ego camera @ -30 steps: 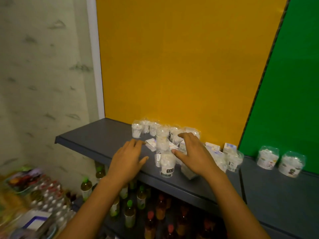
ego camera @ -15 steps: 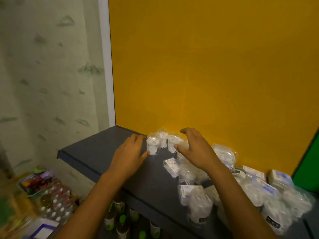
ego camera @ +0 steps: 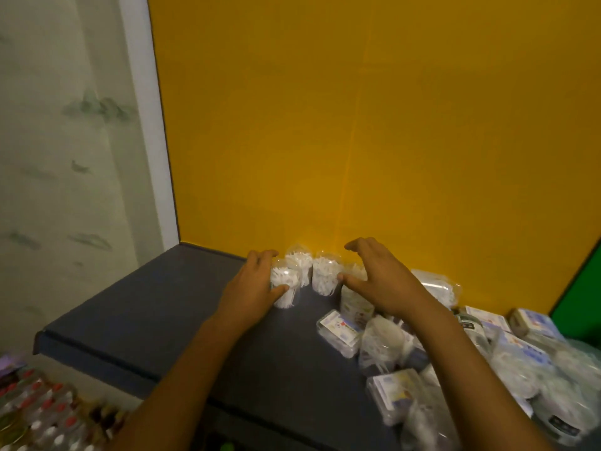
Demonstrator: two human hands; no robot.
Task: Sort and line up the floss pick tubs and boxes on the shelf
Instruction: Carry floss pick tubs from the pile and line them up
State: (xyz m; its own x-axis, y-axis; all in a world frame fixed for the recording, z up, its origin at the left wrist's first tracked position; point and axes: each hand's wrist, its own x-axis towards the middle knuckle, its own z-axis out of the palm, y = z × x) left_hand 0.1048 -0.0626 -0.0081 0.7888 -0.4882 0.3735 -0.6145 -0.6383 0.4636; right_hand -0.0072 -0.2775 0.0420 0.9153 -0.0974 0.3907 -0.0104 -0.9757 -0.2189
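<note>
1. Yellow back panel: fills the wall behind the shelf; a green panel adjoins it at the far right.
2. Dark grey shelf: runs from its left end, by a white upright, off to the lower right. Its left part is bare.
3. Heap of floss pick tubs and boxes: unsorted on the right part of the shelf, some tubs on their sides, much of it blurred. A flat clear box lies at the heap's left edge.
4. Right hand: fingers spread and arched over a tub near the back panel, thumb stretched left touching the clear tub. It grips nothing that can be seen.
5. Left hand: fingers and thumb curled round the front tub, gripping it on the shelf.
6. Three small clear tubs of white picks stand upright near the back panel between the hands: the front tub, a rear tub touching it, and the clear tub just beside.
7. Capped bottles: crowded below the shelf at lower left, blurred.
</note>
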